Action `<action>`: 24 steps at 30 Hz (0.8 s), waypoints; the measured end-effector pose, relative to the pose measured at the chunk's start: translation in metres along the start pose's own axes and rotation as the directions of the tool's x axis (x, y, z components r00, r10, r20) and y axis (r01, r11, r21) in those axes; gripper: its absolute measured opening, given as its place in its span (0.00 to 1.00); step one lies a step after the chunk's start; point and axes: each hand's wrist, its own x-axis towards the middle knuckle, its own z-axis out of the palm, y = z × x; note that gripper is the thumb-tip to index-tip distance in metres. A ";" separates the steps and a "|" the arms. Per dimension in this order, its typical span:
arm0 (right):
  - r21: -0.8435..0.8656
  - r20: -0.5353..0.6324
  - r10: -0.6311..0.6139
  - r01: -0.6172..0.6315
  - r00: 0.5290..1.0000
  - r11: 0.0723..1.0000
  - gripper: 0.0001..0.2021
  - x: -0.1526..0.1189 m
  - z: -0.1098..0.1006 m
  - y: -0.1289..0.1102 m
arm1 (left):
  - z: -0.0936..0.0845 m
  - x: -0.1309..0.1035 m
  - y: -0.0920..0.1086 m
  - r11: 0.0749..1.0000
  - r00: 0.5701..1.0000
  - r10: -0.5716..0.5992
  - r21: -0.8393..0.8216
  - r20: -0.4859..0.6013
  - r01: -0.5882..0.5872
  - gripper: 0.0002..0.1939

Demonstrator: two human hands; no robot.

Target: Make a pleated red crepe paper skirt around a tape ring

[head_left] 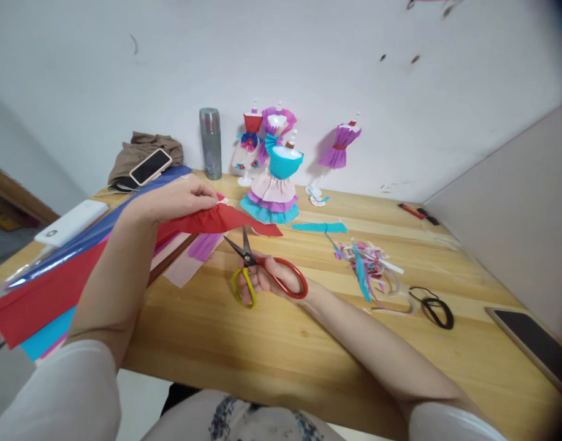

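Observation:
My left hand (pixel 191 197) is closed on a long strip of red crepe paper (pixel 207 222), lifted over the left of the table. The strip's free end hangs to the right of my fingers, near the blue, purple and pink paper dress (pixel 271 199) on a small stand. In my right hand (pixel 261 274) are scissors (pixel 247 259) with one red and one yellow handle. Their blades are parted and point up and left, just below the red paper and apart from it.
Behind stand a grey flask (pixel 211 144) and other dressed mannequins, one purple (pixel 341 147). Paper scraps (pixel 368 263), a black cord (pixel 437 309) and a phone (pixel 533 343) lie right. At left are paper rolls (pixel 46 294), a white box (pixel 72 222) and brown cloth (pixel 145 153) under a phone.

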 end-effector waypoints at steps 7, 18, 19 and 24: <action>0.019 -0.157 -0.102 0.106 0.982 0.994 0.36 0.006 0.008 0.004 | 0.005 0.000 0.011 0.996 0.997 -0.015 0.086 0.069 0.009 0.13; -0.091 -0.153 -0.297 0.286 0.942 0.954 0.27 0.003 0.010 0.012 | 0.016 0.006 0.007 0.981 0.990 0.091 0.158 0.110 -0.108 0.13; -0.089 -0.152 -0.311 0.301 0.938 0.950 0.26 0.003 0.011 0.012 | 0.017 0.007 0.006 0.982 0.989 0.099 0.151 0.106 -0.115 0.13; -0.140 -0.157 -0.408 0.389 0.899 0.911 0.23 0.007 0.011 0.013 | 0.021 0.008 0.005 0.987 0.989 0.096 0.117 0.113 -0.110 0.14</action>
